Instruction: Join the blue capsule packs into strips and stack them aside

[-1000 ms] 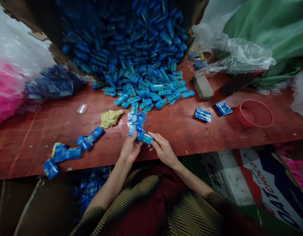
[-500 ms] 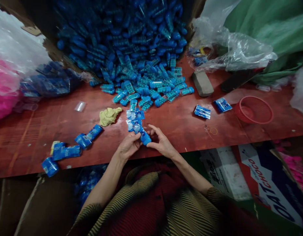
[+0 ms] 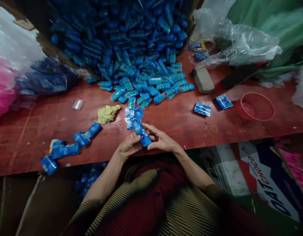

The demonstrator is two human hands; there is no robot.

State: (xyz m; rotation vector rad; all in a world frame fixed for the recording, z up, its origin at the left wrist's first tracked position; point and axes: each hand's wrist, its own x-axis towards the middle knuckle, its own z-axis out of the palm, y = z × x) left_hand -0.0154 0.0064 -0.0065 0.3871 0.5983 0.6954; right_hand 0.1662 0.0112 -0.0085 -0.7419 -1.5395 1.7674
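My left hand [image 3: 128, 146] and my right hand [image 3: 162, 141] meet at the near edge of a red-brown table [image 3: 180, 123]. Both pinch one small blue capsule-shaped tube in a clear wrapper [image 3: 143, 137], left fingers on its near end, right fingers along its side. Just beyond it lies a short chain of blue-printed clear sachets [image 3: 133, 118]. A big heap of blue tubes [image 3: 141, 49] spills from a cardboard box at the back.
Packed blue packets [image 3: 65, 150] lie at the near left, two more [image 3: 202, 109] at right beside a red mesh basket [image 3: 255, 106]. A yellow rag [image 3: 107, 113], a grey block [image 3: 202, 79], clear plastic bags [image 3: 237, 42] and pink goods [image 3: 2, 95] ring the table. Boxes [image 3: 261, 177] stand below.
The tube has turned from lying crosswise between my hands to pointing away from me. My right fingers have slid along its side; my left hand has stayed put.
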